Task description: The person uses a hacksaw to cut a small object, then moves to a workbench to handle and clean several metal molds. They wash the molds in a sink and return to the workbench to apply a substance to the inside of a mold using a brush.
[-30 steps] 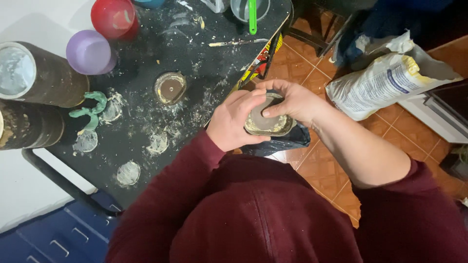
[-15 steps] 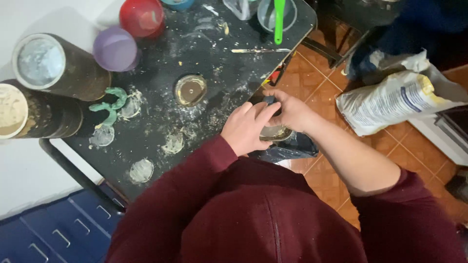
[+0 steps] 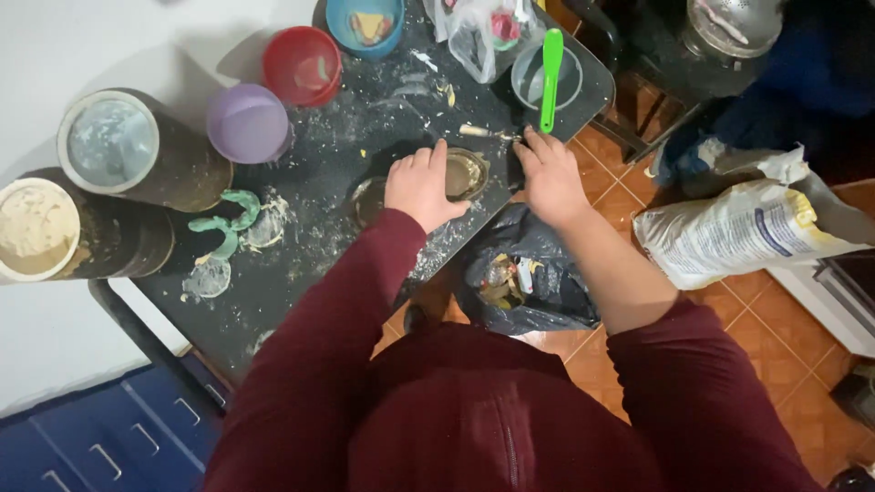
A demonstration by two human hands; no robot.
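A small round dish (image 3: 467,173) with a brownish inside sits on the dusty black table (image 3: 301,273), near its right edge. My left hand (image 3: 417,188) rests against the dish's left rim, fingers curled, thumb along its lower edge. It half covers a second round dish (image 3: 366,202). My right hand (image 3: 549,175) lies flat on the table edge just right of the dish, fingers apart, holding nothing. A thin stick (image 3: 483,134) lies just beyond the dish.
A green spatula (image 3: 550,64) stands in a grey bowl (image 3: 529,87). Red (image 3: 301,64), blue (image 3: 365,23) and purple (image 3: 246,123) bowls and two dark tins (image 3: 118,146) line the far side. Green shapes (image 3: 228,223). A black waste bag (image 3: 519,282) hangs below the edge; a white sack (image 3: 747,228) lies on the tiled floor.
Both hands held the round dish over the waste bag off the table edge. The dish now sits on the table, and my right hand has let go and spread flat.
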